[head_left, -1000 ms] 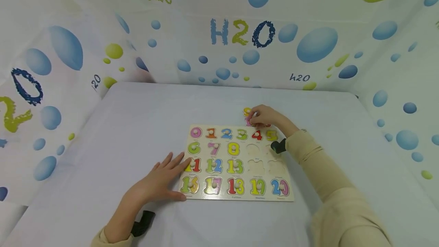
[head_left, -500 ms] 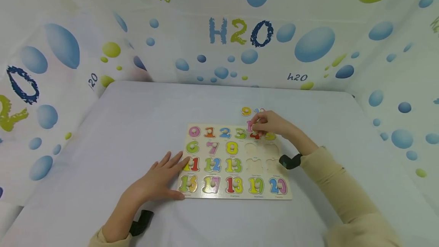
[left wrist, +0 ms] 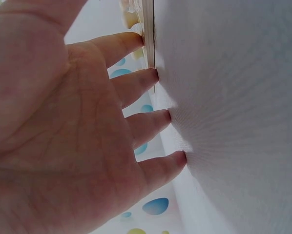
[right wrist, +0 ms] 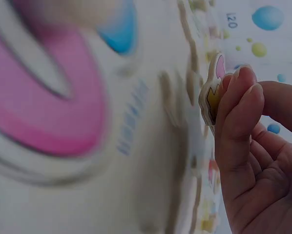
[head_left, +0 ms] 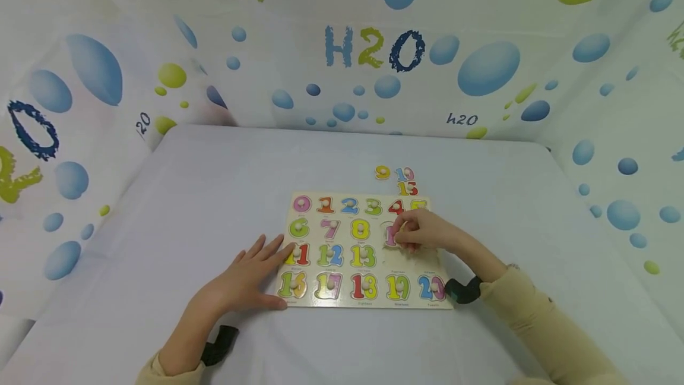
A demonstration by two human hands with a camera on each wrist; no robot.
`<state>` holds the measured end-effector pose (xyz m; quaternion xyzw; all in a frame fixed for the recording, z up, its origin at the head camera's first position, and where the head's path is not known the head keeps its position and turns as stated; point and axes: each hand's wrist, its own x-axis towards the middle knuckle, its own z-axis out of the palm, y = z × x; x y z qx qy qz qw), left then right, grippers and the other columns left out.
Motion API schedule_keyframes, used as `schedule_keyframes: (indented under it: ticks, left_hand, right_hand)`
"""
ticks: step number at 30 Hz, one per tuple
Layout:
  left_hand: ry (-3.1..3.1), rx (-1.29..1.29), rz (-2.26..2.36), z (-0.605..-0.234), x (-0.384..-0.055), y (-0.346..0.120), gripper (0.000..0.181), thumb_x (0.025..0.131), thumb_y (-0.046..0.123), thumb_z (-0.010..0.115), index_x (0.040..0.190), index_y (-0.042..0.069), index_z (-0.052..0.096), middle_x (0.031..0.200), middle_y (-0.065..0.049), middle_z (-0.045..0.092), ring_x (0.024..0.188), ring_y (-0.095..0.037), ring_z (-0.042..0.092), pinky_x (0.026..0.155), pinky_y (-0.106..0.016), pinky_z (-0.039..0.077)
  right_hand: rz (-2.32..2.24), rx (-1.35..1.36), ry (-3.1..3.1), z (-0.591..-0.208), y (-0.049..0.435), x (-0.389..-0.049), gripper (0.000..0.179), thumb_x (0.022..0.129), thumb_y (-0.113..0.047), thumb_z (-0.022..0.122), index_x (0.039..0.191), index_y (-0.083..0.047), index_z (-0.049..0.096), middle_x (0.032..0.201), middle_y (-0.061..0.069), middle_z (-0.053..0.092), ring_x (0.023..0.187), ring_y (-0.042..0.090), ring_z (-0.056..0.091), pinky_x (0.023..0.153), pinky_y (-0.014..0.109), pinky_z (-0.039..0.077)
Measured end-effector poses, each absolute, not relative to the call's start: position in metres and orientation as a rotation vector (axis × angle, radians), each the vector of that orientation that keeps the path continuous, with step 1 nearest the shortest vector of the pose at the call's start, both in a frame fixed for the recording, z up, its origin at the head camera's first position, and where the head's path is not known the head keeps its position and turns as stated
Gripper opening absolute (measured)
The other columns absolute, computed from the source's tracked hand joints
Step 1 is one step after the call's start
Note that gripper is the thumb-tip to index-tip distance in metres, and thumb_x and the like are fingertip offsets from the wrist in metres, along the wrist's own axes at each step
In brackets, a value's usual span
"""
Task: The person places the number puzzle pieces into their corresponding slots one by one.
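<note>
A wooden number puzzle board lies on the white cloth, with many knobbed number pieces seated in it. Flat and spread, my left hand rests at its left edge; the index fingertip touches the board near the 11, and other fingertips press the cloth in the left wrist view. Between thumb and fingers, my right hand pinches a pink-and-yellow number piece whose pink 1 shows in the head view. It is held over the board's right part, by the cut-out recesses. The hand hides some recesses and part of the piece.
Behind the board lie three loose pieces: a yellow 9, a 10 and a 15. A cloth backdrop with blue and green drops stands around the table.
My right hand has lifted the pink-and-yellow piece from among the loose ones and carried it toward me, over the board's recesses. The left hand has stayed on the board's edge.
</note>
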<state>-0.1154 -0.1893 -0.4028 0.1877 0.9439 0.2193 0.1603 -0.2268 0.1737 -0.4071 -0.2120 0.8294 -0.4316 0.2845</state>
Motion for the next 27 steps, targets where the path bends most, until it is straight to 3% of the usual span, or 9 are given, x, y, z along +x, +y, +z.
schedule_keyframes:
  ticks: [18, 23, 27]
  left_hand:
    - [2.704, 0.557, 0.643, -0.397, -0.117, -0.19, 0.098, 0.067, 0.043, 0.081, 0.145, 0.01, 0.034, 0.151, -0.016, 0.022, 0.136, -0.044, 0.008, 0.101, -0.064, 0.012]
    - [2.7, 0.556, 0.646, -0.399, -0.116, -0.19, 0.098, 0.067, 0.045, 0.08, 0.146, 0.01, 0.034, 0.151, -0.016, 0.021, 0.136, -0.044, 0.007, 0.1, -0.065, 0.011]
    - [2.692, 0.542, 0.648, -0.403, -0.115, -0.189, 0.098, 0.066, 0.045, 0.08, 0.146, 0.011, 0.034, 0.151, -0.015, 0.021, 0.136, -0.043, 0.007, 0.101, -0.064, 0.011]
  right_hand:
    - [-1.028, -0.645, 2.206, -0.407, 0.165, -0.202, 0.005, 0.09, -0.011, 0.061, 0.089, -0.006, 0.061, 0.063, 0.004, 0.061, 0.052, 0.018, 0.059, 0.053, 0.027, 0.05]
    - [-1.101, -0.623, 2.097, -0.389, 0.182, -0.232, 0.021, 0.095, -0.016, 0.055, 0.109, -0.002, 0.061, 0.082, 0.009, 0.066, 0.066, 0.024, 0.062, 0.059, 0.029, 0.05]
    - [-1.322, -0.365, 2.152, -0.384, 0.203, -0.275, 0.033, 0.098, -0.019, 0.05, 0.12, 0.005, 0.053, 0.091, 0.011, 0.064, 0.073, 0.02, 0.058, 0.062, 0.027, 0.047]
